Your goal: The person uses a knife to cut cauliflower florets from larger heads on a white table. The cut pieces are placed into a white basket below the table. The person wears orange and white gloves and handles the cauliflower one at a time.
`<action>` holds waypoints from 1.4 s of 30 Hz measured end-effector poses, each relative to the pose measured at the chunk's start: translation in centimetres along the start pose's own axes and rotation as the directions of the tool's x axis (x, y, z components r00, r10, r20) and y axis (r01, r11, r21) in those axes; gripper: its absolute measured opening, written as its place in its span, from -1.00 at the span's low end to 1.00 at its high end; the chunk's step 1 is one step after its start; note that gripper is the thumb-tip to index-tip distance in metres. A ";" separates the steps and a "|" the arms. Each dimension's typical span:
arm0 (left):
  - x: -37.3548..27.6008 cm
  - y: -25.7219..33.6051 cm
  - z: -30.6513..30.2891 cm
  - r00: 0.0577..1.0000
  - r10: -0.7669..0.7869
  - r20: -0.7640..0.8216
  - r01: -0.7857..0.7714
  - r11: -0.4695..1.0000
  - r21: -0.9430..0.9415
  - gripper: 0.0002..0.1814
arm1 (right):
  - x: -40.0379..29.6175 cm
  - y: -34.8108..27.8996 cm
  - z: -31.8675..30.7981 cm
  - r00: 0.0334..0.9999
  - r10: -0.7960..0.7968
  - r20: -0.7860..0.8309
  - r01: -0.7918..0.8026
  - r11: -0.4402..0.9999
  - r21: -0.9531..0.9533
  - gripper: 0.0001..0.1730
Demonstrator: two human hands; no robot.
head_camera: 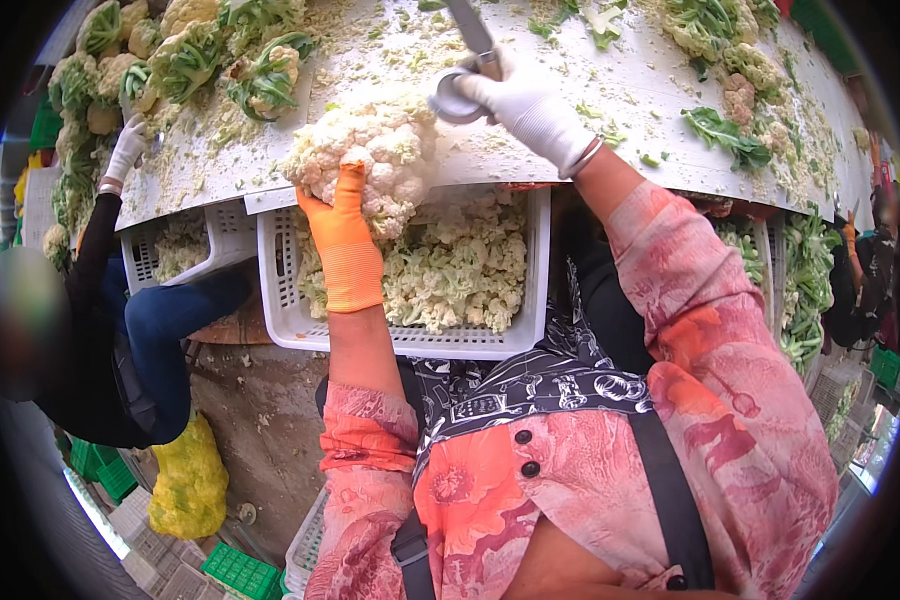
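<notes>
My left hand (347, 240), in an orange knit glove, holds a large cauliflower head (375, 161) over the table's front edge, thumb up against the florets. To its right and higher, my right hand (525, 105), in a white glove, grips a knife (474, 28) whose blade points up and away. A round metal ring-shaped tool (457, 96) is also at this hand; how it is held is unclear. Below the cauliflower head, a white plastic crate (450, 343) full of cut cauliflower florets (457, 277) stands under the table edge.
Untrimmed cauliflowers (187, 60) are heaped on the white table (390, 45) at the left, more (754, 64) at the right. Leaf scraps lie about. A co-worker's gloved hand (126, 150) works at the left, beside another crate (221, 240). A yellow net sack (187, 480) stands on the floor.
</notes>
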State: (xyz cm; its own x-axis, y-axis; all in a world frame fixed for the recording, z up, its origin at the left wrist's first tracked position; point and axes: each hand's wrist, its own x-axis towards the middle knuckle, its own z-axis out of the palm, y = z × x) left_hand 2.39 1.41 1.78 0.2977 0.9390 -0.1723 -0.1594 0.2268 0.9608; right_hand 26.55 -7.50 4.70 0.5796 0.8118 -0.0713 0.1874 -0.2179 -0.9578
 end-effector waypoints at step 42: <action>-1.1 1.7 0.1 0.875 -0.470 0.114 0.479 0.811 -0.337 -0.21 | 2.3 8.3 -10.3 0.930 0.128 -0.344 -0.322 0.734 -0.598 -0.55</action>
State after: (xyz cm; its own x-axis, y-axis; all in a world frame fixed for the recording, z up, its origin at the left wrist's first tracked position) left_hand 1.84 0.74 3.58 0.4426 0.6858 -0.5777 -0.3034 0.7208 0.6232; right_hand 37.60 -12.97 -0.57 0.8358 0.5411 -0.0936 0.4251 -0.7454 -0.5134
